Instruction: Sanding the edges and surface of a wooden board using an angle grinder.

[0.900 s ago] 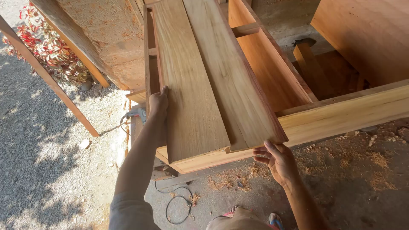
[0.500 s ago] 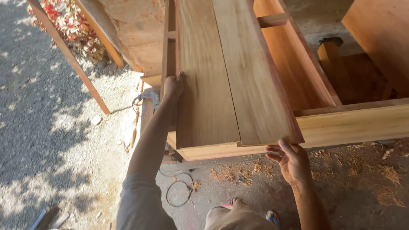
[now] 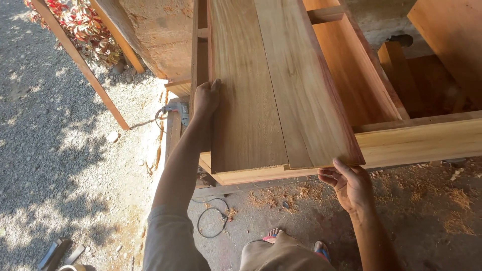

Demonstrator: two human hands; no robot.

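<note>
Head view: two long wooden planks lie side by side, lengthwise away from the viewer, on an open wooden frame [image 3: 427, 143]. The left hand [image 3: 205, 98] presses against the outer long edge of the left plank [image 3: 243, 90], its fingers [image 3: 215, 86] curled over that edge onto the top face; they steady rather than enclose it. The right hand [image 3: 351, 184] cups the near right corner of the right plank [image 3: 306, 85] from below, thumb up against the end, fingers partly bent under the board; how firmly it grips cannot be told. The right plank's near end juts past the frame's front rail, just beyond the left plank's end. Beside the frame, a power drill [image 3: 175, 109] rests with its cable [image 3: 211, 223] looping over the sawdust-strewn ground near the person's sandalled feet [image 3: 273, 233]. Risk, as judged: the overhanging corner could tip or slide off if the supporting hand slackens; a fingertip could be pinched between board and rail; the loose cable could catch a foot.
</note>
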